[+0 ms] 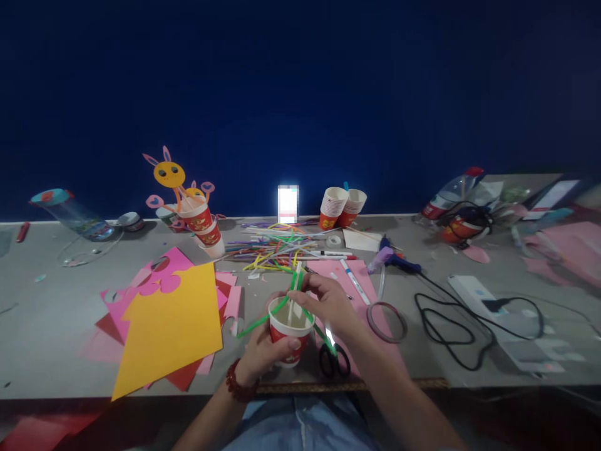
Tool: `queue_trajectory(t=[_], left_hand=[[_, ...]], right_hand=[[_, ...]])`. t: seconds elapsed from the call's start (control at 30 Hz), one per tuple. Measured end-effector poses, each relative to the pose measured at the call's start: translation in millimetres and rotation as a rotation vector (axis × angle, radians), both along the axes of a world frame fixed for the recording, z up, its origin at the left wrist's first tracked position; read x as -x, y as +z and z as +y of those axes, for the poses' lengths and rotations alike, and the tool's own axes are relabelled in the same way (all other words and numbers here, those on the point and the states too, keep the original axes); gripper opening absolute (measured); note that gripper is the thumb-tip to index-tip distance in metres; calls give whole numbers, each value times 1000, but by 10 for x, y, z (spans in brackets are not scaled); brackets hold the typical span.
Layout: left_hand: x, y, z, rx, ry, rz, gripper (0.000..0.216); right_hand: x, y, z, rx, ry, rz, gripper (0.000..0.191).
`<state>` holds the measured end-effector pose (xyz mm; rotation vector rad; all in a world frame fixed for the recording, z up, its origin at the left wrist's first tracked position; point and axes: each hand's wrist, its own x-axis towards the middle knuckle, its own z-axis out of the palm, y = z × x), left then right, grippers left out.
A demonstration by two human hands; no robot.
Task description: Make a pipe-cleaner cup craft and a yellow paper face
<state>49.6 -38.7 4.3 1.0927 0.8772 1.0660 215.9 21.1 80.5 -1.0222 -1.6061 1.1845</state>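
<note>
Head view: a red and white paper cup (292, 331) just below the centre of the frame, nearly upright, mouth toward the camera. Clamped on the cup from the lower left, the left grip (263, 351), with thumb pressed across the red front and fingers hidden behind the wall. At the wrist, a dark red bead bracelet (240, 381).

Over the right side of the same cup, the right grip (331, 300), thumb and fingers together on a white stick (298, 282) standing up out of the mouth. Against stick and rim, a green stem (256, 327), bent, with one end reaching out to the left past the left grip. Cannot tell whether also pinched by the right fingers.

Just beside the cup, below the right grip, black-handled scissors (333, 359), partly on a pink sheet (323, 269). Beyond the hands, at the centre of the frame, a spread of coloured stems (282, 244) on the grey worktop (51, 332). In the left half, a yellow sheet (176, 332) on top of pink and red paper; above, a yellow rabbit-eared face (169, 174) over stacked cups (196, 219). Toward the right of the frame, a blue glue gun (399, 262) and a white power strip (474, 307).
</note>
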Motion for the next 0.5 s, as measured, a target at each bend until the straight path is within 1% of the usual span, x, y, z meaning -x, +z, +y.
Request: queue_trajectory(t=[0.13, 0.37, 0.43, 0.5], left_hand=[[9, -52, 9, 17, 22, 8, 57], [10, -55, 19, 67, 42, -75, 56], [7, -55, 29, 70, 57, -86, 57], [-2, -47, 41, 65, 42, -120, 58]], right_hand=[[9, -16, 60, -2, 32, 16, 28], [64, -8, 139, -47, 66, 32, 31], [68, -10, 161, -39, 93, 33, 30], [55, -19, 174, -14, 128, 40, 30]])
